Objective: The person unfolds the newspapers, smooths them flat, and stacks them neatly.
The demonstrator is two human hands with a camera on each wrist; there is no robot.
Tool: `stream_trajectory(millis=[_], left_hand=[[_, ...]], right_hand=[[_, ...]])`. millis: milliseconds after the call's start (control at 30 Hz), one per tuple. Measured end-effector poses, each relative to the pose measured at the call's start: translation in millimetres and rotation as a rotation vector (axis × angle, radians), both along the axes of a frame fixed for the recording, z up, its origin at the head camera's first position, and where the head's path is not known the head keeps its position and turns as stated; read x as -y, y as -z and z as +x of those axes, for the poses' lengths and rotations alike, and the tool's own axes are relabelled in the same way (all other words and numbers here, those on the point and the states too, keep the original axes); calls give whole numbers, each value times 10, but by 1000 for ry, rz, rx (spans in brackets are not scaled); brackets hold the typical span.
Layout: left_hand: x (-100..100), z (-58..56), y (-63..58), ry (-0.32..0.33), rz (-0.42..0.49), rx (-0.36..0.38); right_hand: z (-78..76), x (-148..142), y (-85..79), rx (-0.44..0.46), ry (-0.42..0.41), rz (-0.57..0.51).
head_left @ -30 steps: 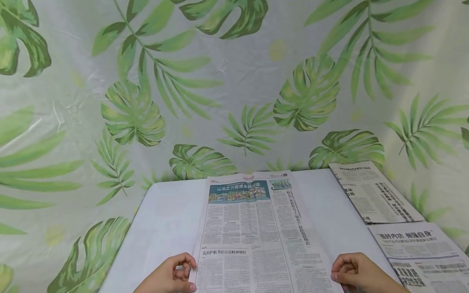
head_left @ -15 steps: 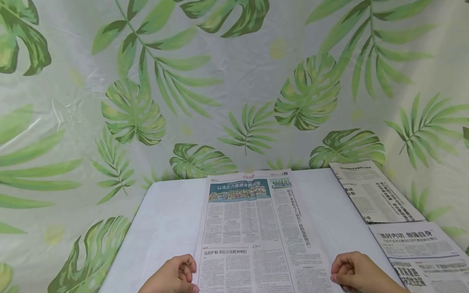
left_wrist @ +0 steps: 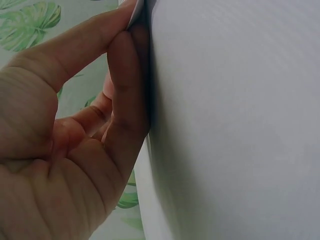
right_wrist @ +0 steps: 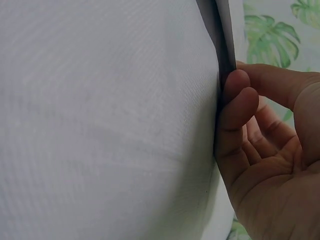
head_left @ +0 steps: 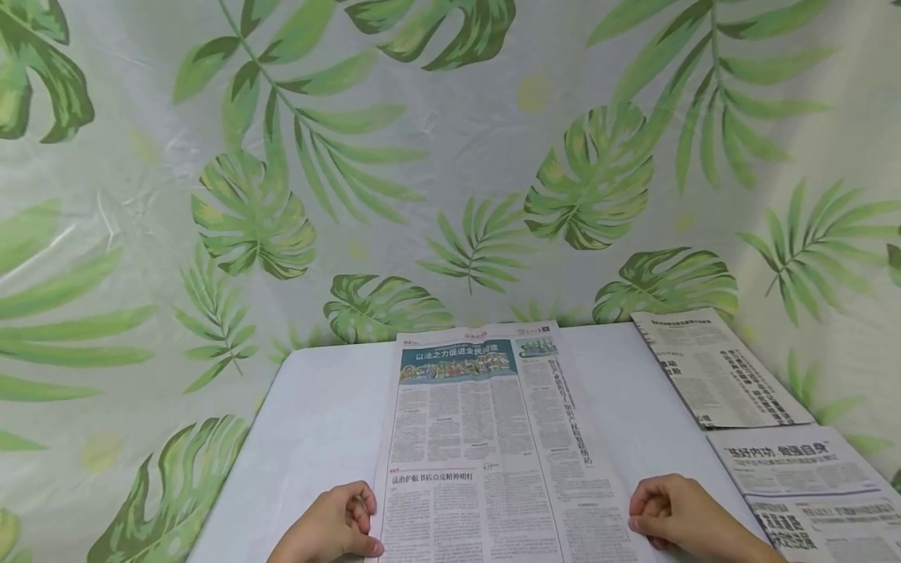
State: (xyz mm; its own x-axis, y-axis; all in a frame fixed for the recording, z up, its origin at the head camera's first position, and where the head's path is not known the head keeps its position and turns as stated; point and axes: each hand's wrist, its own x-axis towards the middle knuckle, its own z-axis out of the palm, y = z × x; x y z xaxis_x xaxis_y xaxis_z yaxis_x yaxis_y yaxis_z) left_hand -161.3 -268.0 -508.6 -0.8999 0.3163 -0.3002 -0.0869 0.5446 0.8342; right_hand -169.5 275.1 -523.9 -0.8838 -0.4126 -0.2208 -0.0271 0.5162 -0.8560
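Note:
A tall printed newspaper lies on the white table, with a teal picture banner near its top. My left hand pinches its left edge low down, the thumb over the page. At the opposite edge my right hand pinches the paper between thumb and curled fingers. In the left wrist view a thin sliver of the newspaper shows between the fingertips, just above the white cloth. The right wrist view has the paper edge rising slightly from the surface at the fingers. The sheet's bottom end lies outside the head view.
Two other newspapers lie along the right side of the table: one farther back, one nearer. The white table shows bare on both sides of the middle sheet. A leaf-patterned curtain hangs directly behind the table.
The middle newspaper has slid slightly away, and the creases near its top have smoothed out. Both hands keep their hold; the right has shifted a little forward and to the left.

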Motion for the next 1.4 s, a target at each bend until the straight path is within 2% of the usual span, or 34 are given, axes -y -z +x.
stream_trajectory(millis=[200,367,700,900,1100,1267,1400], left_hand=[[-7,-38,-33,-32,-38,-32],[-3,-71,-33,-47,-37,5],[13,-199,-31,-186,41,57],[23,-357,-32,-207,114,67],[10,-566,7,-247,150,36],[-6,-717,30,-300,117,0],[-11,-799,47,-324,129,19]], right_hand=[[-52,41,-7,-55,15,36],[-65,60,-29,-51,7,45],[-59,76,-13,-66,10,35],[-72,88,-7,-61,44,87],[-92,103,-37,-64,45,100],[-129,166,-84,-146,40,142],[-187,254,-121,-251,31,180]])
